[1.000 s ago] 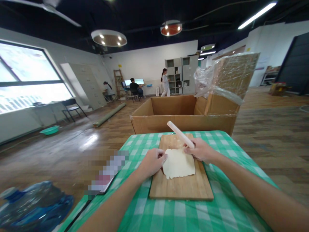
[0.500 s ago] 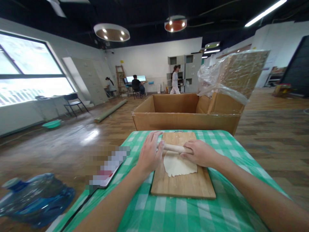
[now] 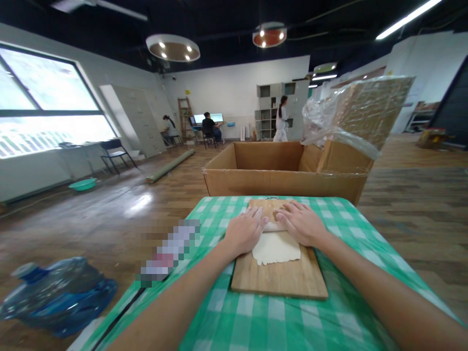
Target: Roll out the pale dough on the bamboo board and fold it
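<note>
A pale wooden rolling pin lies crosswise over the far part of a flat sheet of dough. Beneath the dough is a wooden cutting board. My left hand rests on the pin's left end, open, fingers stretched forward. On the right end lies my right hand, also open, its fingers extended over the pin. Both ends of the pin are hidden under my hands. The near edge of the dough is ragged and shows on the board.
A green checked tablecloth covers the table. At its left edge lies a blurred-out flat object. A large cardboard box stands beyond the table, and a blue water jug is at lower left. Several people are in the background.
My hands have gone from gripping the pin's ends to lying flatter on it and closer together. In the background, a walking person has moved right.
</note>
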Tool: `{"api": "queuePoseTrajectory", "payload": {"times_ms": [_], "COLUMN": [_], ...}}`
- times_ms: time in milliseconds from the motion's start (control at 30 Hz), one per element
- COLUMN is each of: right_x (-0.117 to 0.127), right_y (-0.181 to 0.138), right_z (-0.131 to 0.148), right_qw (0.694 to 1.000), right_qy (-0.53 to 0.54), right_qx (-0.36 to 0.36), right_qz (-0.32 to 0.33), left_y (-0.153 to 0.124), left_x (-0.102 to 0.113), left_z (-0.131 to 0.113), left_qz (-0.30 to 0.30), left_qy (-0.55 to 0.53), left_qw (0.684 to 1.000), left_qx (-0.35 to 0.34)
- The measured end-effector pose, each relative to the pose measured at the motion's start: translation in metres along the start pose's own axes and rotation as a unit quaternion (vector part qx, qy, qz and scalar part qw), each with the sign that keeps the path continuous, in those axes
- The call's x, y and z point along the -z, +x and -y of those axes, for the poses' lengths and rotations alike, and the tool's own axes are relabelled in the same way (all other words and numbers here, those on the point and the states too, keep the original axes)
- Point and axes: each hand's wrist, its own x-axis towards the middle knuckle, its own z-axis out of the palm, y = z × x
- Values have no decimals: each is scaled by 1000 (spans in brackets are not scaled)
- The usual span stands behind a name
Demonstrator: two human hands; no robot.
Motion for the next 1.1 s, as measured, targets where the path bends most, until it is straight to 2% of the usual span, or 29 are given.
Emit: {"api": "queuePoseTrajectory", "payload": {"times_ms": [167, 367, 633, 767, 933, 1100], "right_x": [4, -2, -11, -12, -8, -3], "right_y": [11, 25, 42, 42, 30, 15], "right_z": [-3, -11, -20, -19, -12, -4], "right_qw": [999, 997, 995, 996, 998, 998], "right_qy": [6, 1, 3, -5, -17, -31], "right_qx": [9, -37, -59, -55, -47, -37], "right_qz": [37, 65, 75, 72, 46, 34], "left_y": [15, 37, 51, 50, 36, 20], "left_x": [4, 7, 11, 10, 4, 1], "left_z": [9, 25, 33, 29, 14, 4], "left_qz": [16, 54, 61, 49, 28, 4], "left_qy": [5, 68, 51, 73, 163, 133], "left_qw": [1000, 995, 997, 995, 983, 989], "left_qx": [-5, -48, -22, -46, -84, -67]}}
